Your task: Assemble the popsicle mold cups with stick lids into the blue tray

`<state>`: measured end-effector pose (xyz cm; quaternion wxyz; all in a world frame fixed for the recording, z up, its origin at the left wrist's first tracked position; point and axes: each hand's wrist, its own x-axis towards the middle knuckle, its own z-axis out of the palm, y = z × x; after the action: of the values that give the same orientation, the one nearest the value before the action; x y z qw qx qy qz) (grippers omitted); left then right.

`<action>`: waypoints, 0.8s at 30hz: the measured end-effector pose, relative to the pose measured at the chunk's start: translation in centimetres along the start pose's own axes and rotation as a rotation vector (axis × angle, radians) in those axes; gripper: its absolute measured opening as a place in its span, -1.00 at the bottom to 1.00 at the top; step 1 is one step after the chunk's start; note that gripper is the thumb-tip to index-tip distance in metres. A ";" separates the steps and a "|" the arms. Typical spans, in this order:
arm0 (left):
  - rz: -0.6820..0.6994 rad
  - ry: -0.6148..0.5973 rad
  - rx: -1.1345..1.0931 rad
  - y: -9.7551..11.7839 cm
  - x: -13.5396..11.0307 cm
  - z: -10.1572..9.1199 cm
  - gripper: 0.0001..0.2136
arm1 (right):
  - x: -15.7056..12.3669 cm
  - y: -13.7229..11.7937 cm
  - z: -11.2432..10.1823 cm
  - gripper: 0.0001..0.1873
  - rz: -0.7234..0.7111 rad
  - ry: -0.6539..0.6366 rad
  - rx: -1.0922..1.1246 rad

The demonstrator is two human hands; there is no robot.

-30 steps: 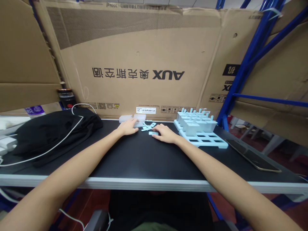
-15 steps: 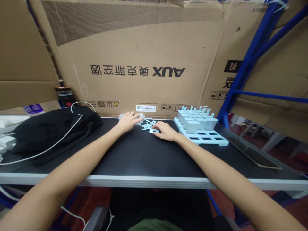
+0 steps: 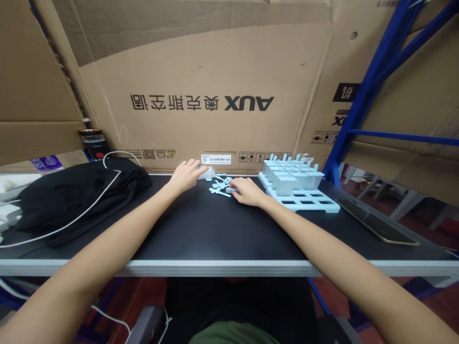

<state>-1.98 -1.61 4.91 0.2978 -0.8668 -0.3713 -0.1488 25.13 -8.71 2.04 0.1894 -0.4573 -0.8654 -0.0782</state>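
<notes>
At the back middle of the black table, my left hand [image 3: 187, 175] is curled over a translucent popsicle mold cup [image 3: 206, 174]; its palm hides part of the cup. To the right, my right hand [image 3: 248, 192] pinches a light blue popsicle stick [image 3: 231, 190] by its lid end, tilted just over the tabletop. Between the hands lies a loose pile of light blue popsicle sticks [image 3: 219, 185]. Beside my right wrist stands a light blue popsicle mold rack [image 3: 304, 204], with several capped molds [image 3: 286, 184] in its rear slots, stick handles upward.
A smartphone [image 3: 376, 222] lies at the right, past the rack. On the left are a black cloth bag [image 3: 86, 196], a white cable [image 3: 95, 205] and a dark jar [image 3: 93, 144]. A cardboard wall [image 3: 201, 129] closes the back; a blue metal post [image 3: 362, 114] rises at right.
My right hand has lifted and tilted the popsicle stick's lid end off the table. My left hand has shifted slightly left, and the loose sticks lie differently.
</notes>
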 end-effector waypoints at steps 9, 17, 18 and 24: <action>0.073 0.049 -0.578 2.2 -0.5 0.8 -0.34 | 0.6 -1.7 -1.7 -0.73 0.220 0.231 0.690; 0.128 0.140 -0.789 5.2 -0.3 1.1 -0.18 | 0.9 -4.2 -1.0 -0.63 0.276 0.246 1.332; 0.136 0.131 -0.791 5.5 -0.3 0.8 -0.18 | 0.9 -4.2 -0.8 -0.62 0.289 0.232 1.363; 0.223 0.048 -0.828 6.1 -0.4 -0.2 -0.38 | 0.6 -4.1 -0.4 -0.58 0.302 0.152 1.409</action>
<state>2.19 -5.30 2.42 -0.0526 -0.9443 -0.1772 -0.2723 21.54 -10.76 2.79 0.5076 -0.3347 -0.6220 0.4935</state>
